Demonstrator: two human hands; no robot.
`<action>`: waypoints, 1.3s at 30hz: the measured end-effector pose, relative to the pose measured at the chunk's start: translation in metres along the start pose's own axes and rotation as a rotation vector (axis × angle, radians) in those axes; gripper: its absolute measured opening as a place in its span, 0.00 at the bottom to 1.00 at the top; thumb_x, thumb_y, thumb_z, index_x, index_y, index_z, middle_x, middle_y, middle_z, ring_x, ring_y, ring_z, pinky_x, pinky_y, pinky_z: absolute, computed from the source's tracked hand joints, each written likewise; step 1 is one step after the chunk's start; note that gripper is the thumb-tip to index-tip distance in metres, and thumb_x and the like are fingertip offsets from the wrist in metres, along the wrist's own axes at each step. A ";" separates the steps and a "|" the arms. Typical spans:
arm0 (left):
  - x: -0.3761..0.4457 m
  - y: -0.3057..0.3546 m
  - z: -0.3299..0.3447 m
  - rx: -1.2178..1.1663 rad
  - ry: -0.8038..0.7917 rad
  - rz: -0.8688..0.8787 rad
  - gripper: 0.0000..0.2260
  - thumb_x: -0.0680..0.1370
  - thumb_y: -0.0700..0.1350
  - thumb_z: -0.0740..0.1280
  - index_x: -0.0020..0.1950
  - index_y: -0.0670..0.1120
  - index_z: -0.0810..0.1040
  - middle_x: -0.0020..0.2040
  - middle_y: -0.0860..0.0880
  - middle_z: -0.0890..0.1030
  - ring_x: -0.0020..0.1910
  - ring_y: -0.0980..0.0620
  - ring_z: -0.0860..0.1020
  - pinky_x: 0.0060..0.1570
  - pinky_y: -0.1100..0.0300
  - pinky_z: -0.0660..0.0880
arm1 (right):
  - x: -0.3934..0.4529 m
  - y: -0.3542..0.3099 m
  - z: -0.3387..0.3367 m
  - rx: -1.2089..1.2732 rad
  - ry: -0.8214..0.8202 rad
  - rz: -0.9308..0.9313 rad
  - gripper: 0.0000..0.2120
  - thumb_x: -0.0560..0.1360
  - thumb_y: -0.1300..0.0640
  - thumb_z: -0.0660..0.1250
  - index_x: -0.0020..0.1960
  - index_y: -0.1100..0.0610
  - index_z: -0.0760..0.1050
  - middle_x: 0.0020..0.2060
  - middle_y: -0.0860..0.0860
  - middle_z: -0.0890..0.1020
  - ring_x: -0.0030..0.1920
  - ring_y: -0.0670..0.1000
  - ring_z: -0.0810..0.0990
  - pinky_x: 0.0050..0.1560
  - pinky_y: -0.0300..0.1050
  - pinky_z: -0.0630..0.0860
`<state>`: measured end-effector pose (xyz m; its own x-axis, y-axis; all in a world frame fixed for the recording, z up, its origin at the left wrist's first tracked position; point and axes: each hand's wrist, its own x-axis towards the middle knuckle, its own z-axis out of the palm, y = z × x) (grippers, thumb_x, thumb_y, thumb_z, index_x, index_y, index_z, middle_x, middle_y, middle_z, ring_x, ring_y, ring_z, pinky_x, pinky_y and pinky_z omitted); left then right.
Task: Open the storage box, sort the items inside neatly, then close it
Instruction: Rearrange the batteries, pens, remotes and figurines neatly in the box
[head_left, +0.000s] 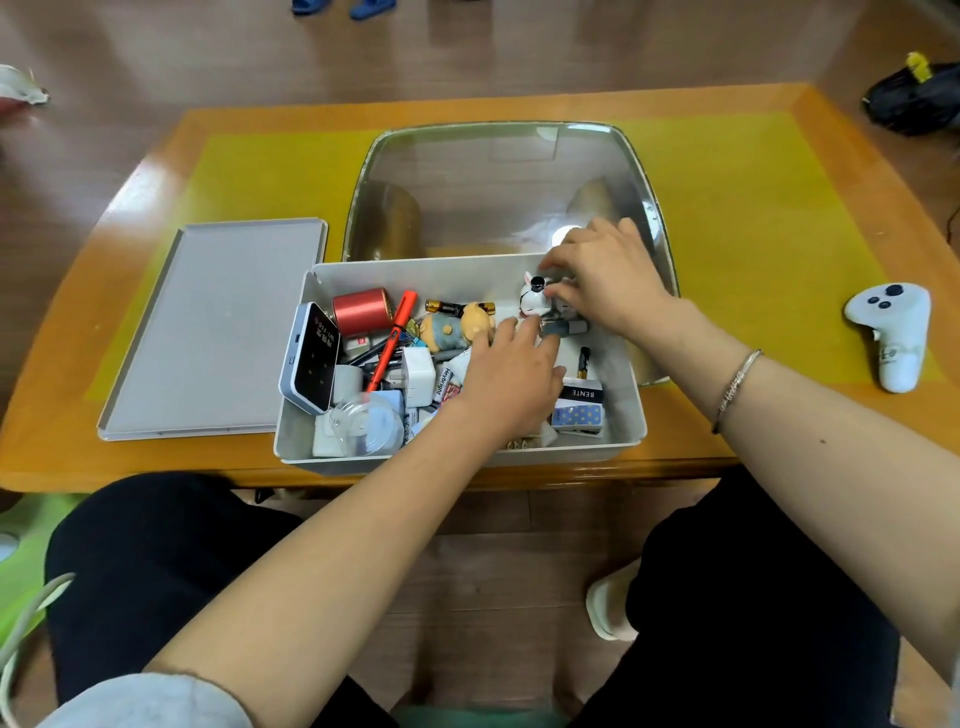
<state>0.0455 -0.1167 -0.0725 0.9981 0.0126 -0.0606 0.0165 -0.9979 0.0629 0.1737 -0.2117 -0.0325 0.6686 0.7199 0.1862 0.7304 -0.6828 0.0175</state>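
Observation:
The grey storage box (626, 415) stands open at the table's near edge, full of small items. Its flat grey lid (218, 332) lies on the table to the left. My right hand (608, 275) is at the box's far right corner, fingers closed on a small white and black figurine (532, 299). My left hand (511, 379) rests palm down over the middle of the box, its fingertips touching a grey cylinder (566, 327). Inside the box lie a red can (361, 310), an orange pen (389, 338), a yellow plush toy (457, 325), batteries (444, 307), a white charger (418, 374) and a phone-like device (314, 358).
A clear domed cover (498, 187) sits on the table behind the box. A white controller (891, 332) lies at the right of the yellow mat (753, 234). My knees are under the table's near edge. A black bag (914, 98) is on the floor, far right.

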 end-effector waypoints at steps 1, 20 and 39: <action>-0.001 -0.002 -0.001 -0.001 -0.004 -0.027 0.22 0.82 0.54 0.52 0.74 0.46 0.64 0.77 0.44 0.59 0.74 0.42 0.57 0.69 0.44 0.57 | 0.001 -0.003 0.001 -0.009 -0.014 -0.010 0.14 0.74 0.48 0.68 0.58 0.50 0.79 0.54 0.51 0.80 0.57 0.56 0.71 0.52 0.49 0.60; 0.012 -0.005 -0.001 0.044 -0.224 -0.106 0.24 0.82 0.60 0.47 0.77 0.55 0.58 0.79 0.43 0.51 0.77 0.39 0.46 0.70 0.35 0.44 | 0.003 -0.005 0.015 -0.064 -0.025 0.031 0.11 0.73 0.50 0.69 0.51 0.54 0.80 0.48 0.52 0.81 0.55 0.56 0.72 0.51 0.50 0.61; 0.004 -0.010 -0.002 -0.055 -0.183 -0.060 0.22 0.82 0.58 0.50 0.75 0.53 0.63 0.79 0.44 0.52 0.77 0.41 0.45 0.72 0.37 0.41 | -0.016 0.012 0.001 -0.032 -0.010 0.100 0.10 0.74 0.54 0.68 0.55 0.52 0.80 0.53 0.52 0.81 0.56 0.57 0.71 0.53 0.50 0.61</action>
<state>0.0490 -0.1067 -0.0712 0.9679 0.0547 -0.2454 0.0834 -0.9906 0.1081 0.1720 -0.2312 -0.0361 0.7393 0.6494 0.1784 0.6554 -0.7546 0.0307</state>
